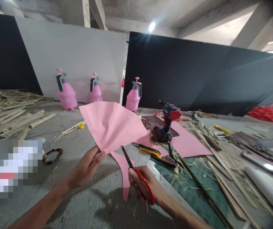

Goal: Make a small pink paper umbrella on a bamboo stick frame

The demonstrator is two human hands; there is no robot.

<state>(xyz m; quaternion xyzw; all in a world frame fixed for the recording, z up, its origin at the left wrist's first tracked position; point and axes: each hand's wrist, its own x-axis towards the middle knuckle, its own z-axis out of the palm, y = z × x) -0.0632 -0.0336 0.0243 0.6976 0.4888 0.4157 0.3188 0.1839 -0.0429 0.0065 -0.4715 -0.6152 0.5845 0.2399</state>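
My left hand [88,163] pinches the lower corner of a fan-shaped sheet of pink paper [114,122], held up off the floor. Red-handled scissors [140,178] are gripped in my right hand [146,184], their dark blades pointing up and left to just below the sheet's lower edge. Whether the blades touch the paper I cannot tell. Under the sheet, a curved pink paper offcut [123,171] lies between my hands. A yellow and black utility knife [148,149] rests just beyond the scissors.
A cordless drill [166,122] stands beside a larger pink sheet [189,140]. Pink spray bottles [67,95] line the back. Bamboo strips [14,117] are piled left, with more scattered right around a green cutting mat [198,187]. A beaded bracelet [52,156] lies left.
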